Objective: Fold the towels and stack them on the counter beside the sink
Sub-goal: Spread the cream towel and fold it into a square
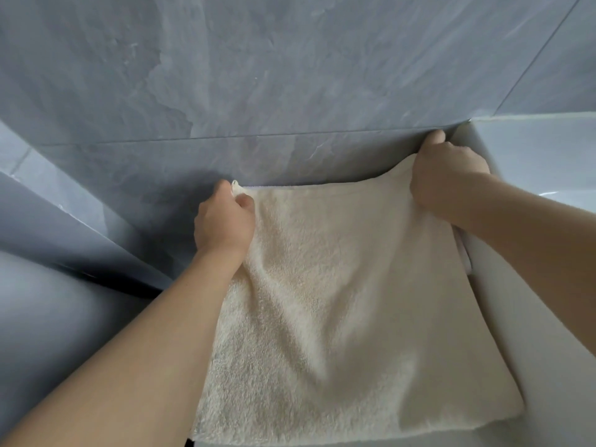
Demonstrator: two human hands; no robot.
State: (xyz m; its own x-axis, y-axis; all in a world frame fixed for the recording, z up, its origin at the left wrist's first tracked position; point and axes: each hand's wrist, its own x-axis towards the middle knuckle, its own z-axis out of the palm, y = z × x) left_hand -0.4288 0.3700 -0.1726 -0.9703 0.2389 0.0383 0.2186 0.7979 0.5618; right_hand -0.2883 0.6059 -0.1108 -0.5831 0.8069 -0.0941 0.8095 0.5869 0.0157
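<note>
Fingers of the left hand (pixel 224 221) are curled into a pinch, with the thumb tip pressed against the bent forefinger and a small tuft of the cream towel (pixel 338 301) poking out above the knuckles at the towel's far left corner. Fingers of the right hand (pixel 446 175) are curled over the towel's far right corner, so the cloth disappears beneath the palm; how the fingertips lie underneath cannot be told. Between the two hands the towel's far edge runs nearly taut, rising toward the right hand, and sits close against the foot of the grey tiled wall (pixel 290 75). From that edge the towel spreads toward the viewer as one broad sheet of looped terry, with soft creases fanning down from the left hand and its near edge lying across the bottom of the view. Just to the right of the towel stands the white wall of a sink (pixel 532 285), and the towel's right edge lies along it. To the left of the towel a pale grey ledge (pixel 64 227) slants away, with a smooth pale surface below it. Both bare forearms reach in from the near side, the left one crossing the towel's left edge.
</note>
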